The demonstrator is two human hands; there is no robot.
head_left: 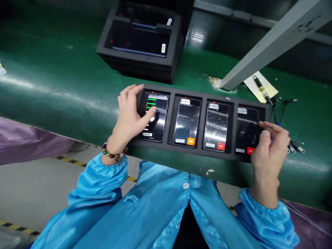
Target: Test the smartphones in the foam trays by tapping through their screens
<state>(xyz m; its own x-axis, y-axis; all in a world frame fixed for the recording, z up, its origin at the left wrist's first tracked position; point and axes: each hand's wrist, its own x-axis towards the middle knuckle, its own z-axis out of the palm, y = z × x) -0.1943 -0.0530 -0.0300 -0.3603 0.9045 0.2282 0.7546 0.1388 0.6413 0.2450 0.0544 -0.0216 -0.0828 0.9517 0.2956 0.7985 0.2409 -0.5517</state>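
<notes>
A long black tray (171, 119) lies across the green bench, with a phone in each of its compartments. My left hand (129, 117) is open at the tray's left end, fingers on its far left corner and thumb over the leftmost phone (158, 122), whose lit screen has green bars. My right hand (271, 147) has its loosely bent fingers and thumb apart at the tray's right end, touching the edge beside the rightmost phone (246, 129). Between the hands lie a phone with an orange label (187, 119) and a phone with a red label (215, 124).
Behind the tray stands a stack of black trays (140, 62) holding more dark phones. A grey metal post (259, 48) slants up from the bench. Right of it are yellow paper (271, 90), a pen (260, 88) and cables (295, 147).
</notes>
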